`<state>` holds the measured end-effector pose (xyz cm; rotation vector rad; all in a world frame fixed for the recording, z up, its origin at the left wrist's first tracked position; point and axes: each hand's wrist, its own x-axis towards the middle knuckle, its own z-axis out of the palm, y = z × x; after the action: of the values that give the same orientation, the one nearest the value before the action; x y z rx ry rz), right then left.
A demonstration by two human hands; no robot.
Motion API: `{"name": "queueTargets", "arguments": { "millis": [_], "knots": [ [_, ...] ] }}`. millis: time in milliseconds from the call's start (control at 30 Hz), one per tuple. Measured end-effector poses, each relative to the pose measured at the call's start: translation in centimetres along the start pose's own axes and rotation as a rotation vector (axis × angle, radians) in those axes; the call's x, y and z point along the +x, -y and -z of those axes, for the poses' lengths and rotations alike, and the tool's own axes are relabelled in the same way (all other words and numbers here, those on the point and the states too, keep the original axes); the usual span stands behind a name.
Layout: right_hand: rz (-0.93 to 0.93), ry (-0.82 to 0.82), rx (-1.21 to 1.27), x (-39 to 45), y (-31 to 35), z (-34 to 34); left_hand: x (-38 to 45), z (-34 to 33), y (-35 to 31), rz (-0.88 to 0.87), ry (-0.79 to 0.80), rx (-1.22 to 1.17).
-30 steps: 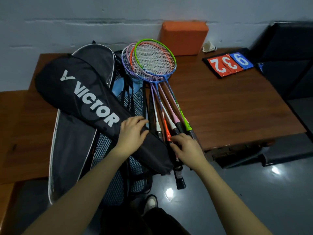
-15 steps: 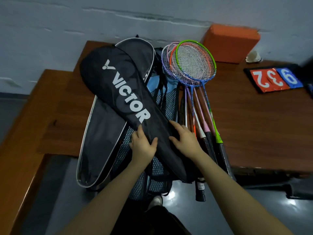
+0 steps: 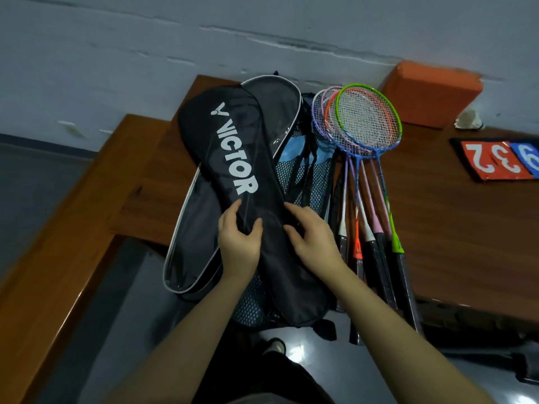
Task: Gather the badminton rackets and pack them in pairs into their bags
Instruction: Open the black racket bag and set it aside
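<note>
The wooden table (image 3: 466, 243) is carrying everything, and its near edge is where trouble is waiting: the lower ends of the bags and the racket grips are hanging past it, over the dark floor. If the top bag gets tugged toward the person, the pile under it is likely to slide off too.

The black Victor bag (image 3: 233, 158) is lying on top of the heap at the table's left part, long axis running from far-left to near-right, rounded head end pointing far toward the wall, narrow handle end pointing near and overhanging. Under it a grey bag with pale piping (image 3: 192, 228) is lying on a similar slant, and a blue mesh bag (image 3: 306, 176) is showing between them and the rackets. Whether the Victor bag's opening is undone is not visible; fumbling for it could be dragging the fabric sideways into the rackets.

The rackets (image 3: 364, 126) are lying just right of the bags in an overlapping fan, heads far, grips near, shafts nearly parallel. Being stacked, they are apt to snag each other's strings or roll when one pair is pulled out.

The left hand (image 3: 239, 243) is resting on the Victor bag's narrow part, thumb and fingers pinching a fold of fabric. The right hand (image 3: 312, 237) is hovering or lightly touching the same bag with fingers loosely spread, holding nothing.
</note>
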<state>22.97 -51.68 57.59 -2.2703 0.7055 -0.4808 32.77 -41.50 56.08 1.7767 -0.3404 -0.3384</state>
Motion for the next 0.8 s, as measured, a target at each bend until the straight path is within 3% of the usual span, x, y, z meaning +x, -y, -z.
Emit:
{"name": "queueTargets", "arguments": {
  "millis": [200, 433, 800],
  "knots": [
    [0.006, -0.099, 0.106, 0.7, 3.3, -1.6, 2.6, 3.7, -1.5, -0.134, 0.028, 0.037],
    [-0.048, -0.202, 0.153, 4.1, 8.0, -5.8, 9.2, 9.1, -3.5, -0.223, 0.184, 0.19],
    [-0.276, -0.134, 0.17, 9.8, 13.5, -17.1, 20.0, 17.8, 1.8, -0.122, 0.357, 0.341]
  ]
}}
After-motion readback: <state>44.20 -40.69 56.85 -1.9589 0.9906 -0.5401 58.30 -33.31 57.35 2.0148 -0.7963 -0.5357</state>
